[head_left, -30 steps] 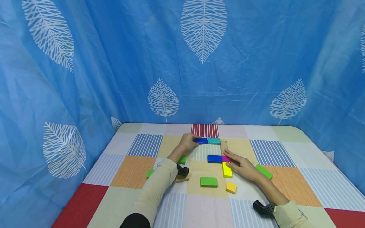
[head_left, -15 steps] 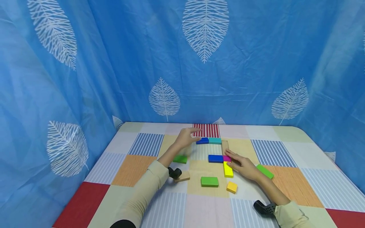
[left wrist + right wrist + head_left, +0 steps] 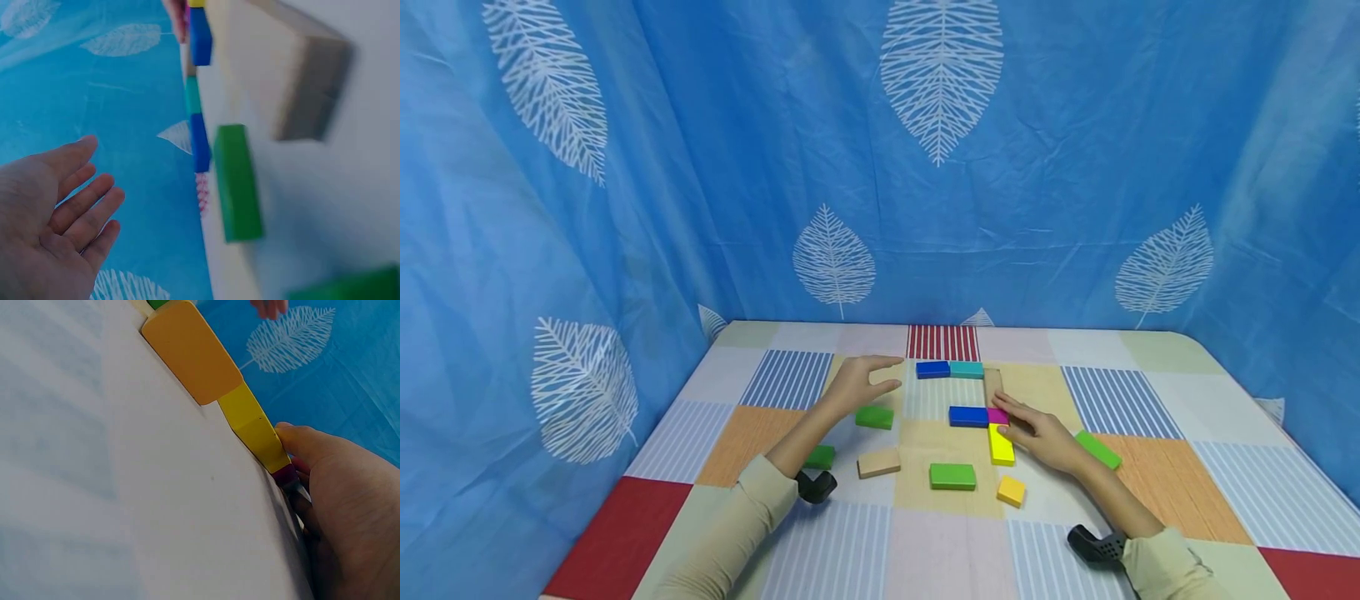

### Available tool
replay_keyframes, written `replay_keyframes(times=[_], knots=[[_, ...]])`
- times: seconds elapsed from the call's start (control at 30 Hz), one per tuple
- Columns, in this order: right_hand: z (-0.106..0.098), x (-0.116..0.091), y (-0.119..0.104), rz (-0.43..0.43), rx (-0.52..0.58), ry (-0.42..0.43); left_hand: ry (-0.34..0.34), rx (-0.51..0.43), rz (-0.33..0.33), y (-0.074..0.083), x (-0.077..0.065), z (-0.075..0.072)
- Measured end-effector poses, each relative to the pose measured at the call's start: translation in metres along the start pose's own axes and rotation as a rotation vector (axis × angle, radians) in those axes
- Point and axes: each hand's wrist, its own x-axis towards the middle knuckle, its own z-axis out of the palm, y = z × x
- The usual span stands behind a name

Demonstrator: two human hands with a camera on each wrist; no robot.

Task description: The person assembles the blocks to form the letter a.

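Note:
My left hand (image 3: 854,387) hovers with fingers extended and nothing in it, left of a blue block (image 3: 932,370) that meets a teal block (image 3: 966,370) end to end. In the left wrist view, its palm and spread thumb show beside a green block (image 3: 237,182). My right hand (image 3: 1043,437) rests along the row's right side. Its thumb touches the yellow block (image 3: 1001,446), and its fingertips lie by the magenta block (image 3: 997,416) and a plain wooden block (image 3: 992,387). Another blue block (image 3: 968,417) adjoins the magenta one. In the right wrist view the fingers are partly hidden.
Nearer me lie a green block (image 3: 952,477), an orange-yellow block (image 3: 1011,491) and a plain wooden block (image 3: 878,462). One green block (image 3: 819,457) is by my left wrist, another (image 3: 1097,449) beside my right forearm. A blue leaf-patterned curtain (image 3: 1030,167) surrounds the patchwork tablecloth (image 3: 947,550).
My left hand has let go of the far blue block and drawn back to the left, uncovering the green and wooden blocks under the arm. The right hand stays put.

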Motion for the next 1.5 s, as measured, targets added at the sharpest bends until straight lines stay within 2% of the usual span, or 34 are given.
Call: replay_keyframes(times=[0.2, 0.37, 0.47, 0.6, 0.77, 0.93, 1.27, 1.5], knots=[[0.000, -0.001, 0.000, 0.000, 0.013, -0.009, -0.034, -0.023, 0.032, -0.016, -0.018, 0.003], [0.000, -0.001, 0.001, -0.004, 0.015, 0.001, -0.132, -0.077, 0.050, -0.028, -0.030, 0.005], [0.000, 0.000, 0.001, -0.011, 0.013, 0.006, -0.179, -0.104, 0.039, -0.034, -0.034, 0.006], [0.000, 0.001, 0.002, -0.015, 0.002, 0.020, -0.190, -0.114, 0.046, -0.040, -0.036, 0.006], [-0.001, 0.002, 0.002, -0.010, 0.003, 0.018, -0.206, -0.081, 0.060, -0.046, -0.040, 0.007], [0.000, 0.001, 0.002, -0.006, 0.005, 0.013, -0.234, -0.070, 0.042, -0.050, -0.044, 0.008], [0.001, 0.000, 0.003, -0.020, 0.011, 0.016, -0.232, -0.037, 0.081, -0.050, -0.045, 0.007], [0.002, 0.000, 0.003, -0.014, -0.002, 0.021, -0.238, -0.080, 0.047, -0.038, -0.039, 0.011]])
